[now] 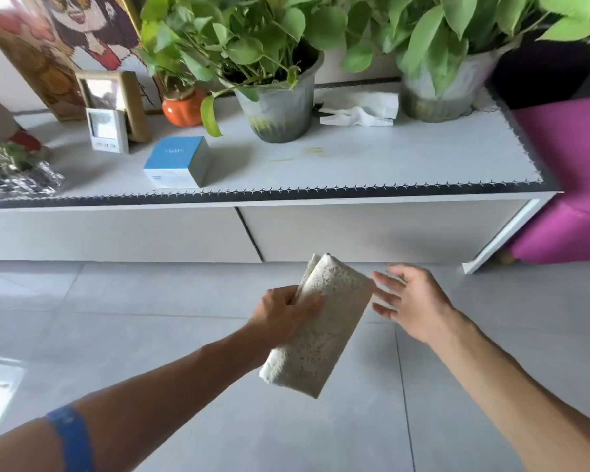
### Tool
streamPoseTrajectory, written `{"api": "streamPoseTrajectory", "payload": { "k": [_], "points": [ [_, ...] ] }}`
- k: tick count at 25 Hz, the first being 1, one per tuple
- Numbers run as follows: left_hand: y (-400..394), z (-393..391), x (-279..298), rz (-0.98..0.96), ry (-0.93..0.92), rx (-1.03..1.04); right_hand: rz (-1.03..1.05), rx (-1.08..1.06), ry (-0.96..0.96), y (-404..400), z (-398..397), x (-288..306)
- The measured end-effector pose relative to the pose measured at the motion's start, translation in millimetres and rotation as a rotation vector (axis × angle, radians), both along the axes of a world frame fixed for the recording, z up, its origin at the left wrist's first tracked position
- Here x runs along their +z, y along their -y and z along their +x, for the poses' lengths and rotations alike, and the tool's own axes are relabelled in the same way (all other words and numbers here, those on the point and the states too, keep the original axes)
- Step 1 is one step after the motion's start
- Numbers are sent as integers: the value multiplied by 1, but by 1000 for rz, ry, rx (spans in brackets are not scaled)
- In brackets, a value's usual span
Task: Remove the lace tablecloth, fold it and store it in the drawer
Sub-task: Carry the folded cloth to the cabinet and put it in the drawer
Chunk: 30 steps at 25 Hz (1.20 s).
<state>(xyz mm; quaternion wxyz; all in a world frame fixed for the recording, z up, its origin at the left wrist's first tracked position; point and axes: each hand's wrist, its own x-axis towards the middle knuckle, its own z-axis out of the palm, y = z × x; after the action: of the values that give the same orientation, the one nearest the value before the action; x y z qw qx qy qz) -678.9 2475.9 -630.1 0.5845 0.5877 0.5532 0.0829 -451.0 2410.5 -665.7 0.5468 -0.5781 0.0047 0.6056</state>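
Observation:
The cream lace tablecloth (324,328) is folded into a thick narrow bundle and hangs in the air above the grey floor. My left hand (283,316) grips its upper left side, thumb and fingers curled round the layers. My right hand (411,303) is just to the right of the bundle with its fingers spread, their tips at the cloth's right edge. Behind the hands stands a low white cabinet whose two drawer fronts (372,229) are closed.
On the cabinet top (372,158) stand two potted plants (276,97), a blue and white box (178,163), an orange pumpkin jar (183,105), a small photo frame (108,129) and a crumpled tissue (361,110). A purple seat (573,185) is at the right.

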Motion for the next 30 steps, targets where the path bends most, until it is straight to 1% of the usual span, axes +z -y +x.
{"api": "streamPoseTrajectory", "payload": {
  "k": [2,5,7,9,11,14,16,20,24,26,30],
  "points": [
    [2,-5,1,61,-40,-90,-44,-100,-13,-10,19,-2],
    [-4,-12,-5,106,-67,-223,-96,-116,-16,-23,40,-19],
    [-7,-11,-10,156,-52,-313,-79,-142,-19,-28,47,-29],
    [-10,-9,-16,220,-67,-346,-87,-198,-50,-36,46,-37],
    [-11,-5,-18,264,-62,-374,-64,-299,-114,-37,45,-40],
    [-14,1,-13,302,0,-443,-57,-421,-194,-45,45,-46],
    [-23,4,-6,309,27,-478,-40,-441,-228,-56,43,-49],
    [-29,4,3,349,53,-529,-33,-469,-236,-65,40,-58],
    [-26,-8,7,331,68,-550,-77,-426,-173,-62,43,-63],
    [-24,-11,9,326,62,-561,-81,-405,-158,-58,46,-63],
    [-19,-8,15,355,30,-618,-39,-400,-206,-49,47,-59]
  ]
}}
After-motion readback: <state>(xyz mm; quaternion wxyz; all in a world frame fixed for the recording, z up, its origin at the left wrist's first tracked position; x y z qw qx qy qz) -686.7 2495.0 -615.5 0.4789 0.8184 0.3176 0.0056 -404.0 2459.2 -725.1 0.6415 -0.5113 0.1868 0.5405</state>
